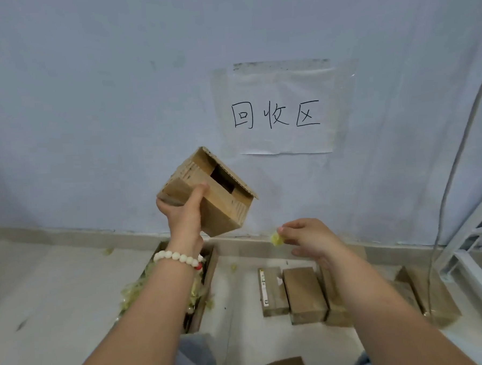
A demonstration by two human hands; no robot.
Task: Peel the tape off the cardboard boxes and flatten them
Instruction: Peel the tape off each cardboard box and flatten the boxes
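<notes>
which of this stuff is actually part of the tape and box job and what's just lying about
Part of the job: cardboard box held in the left hand; yellow tape scrap pinched by the right hand; row of boxes on the floor; open box of tape scraps.
Just lying about: paper sign on the wall; cable; white frame.

White-bead bracelet [179, 258] w/ 1 red bead [198, 266]; blue-grey trousers [196, 357].
</notes>
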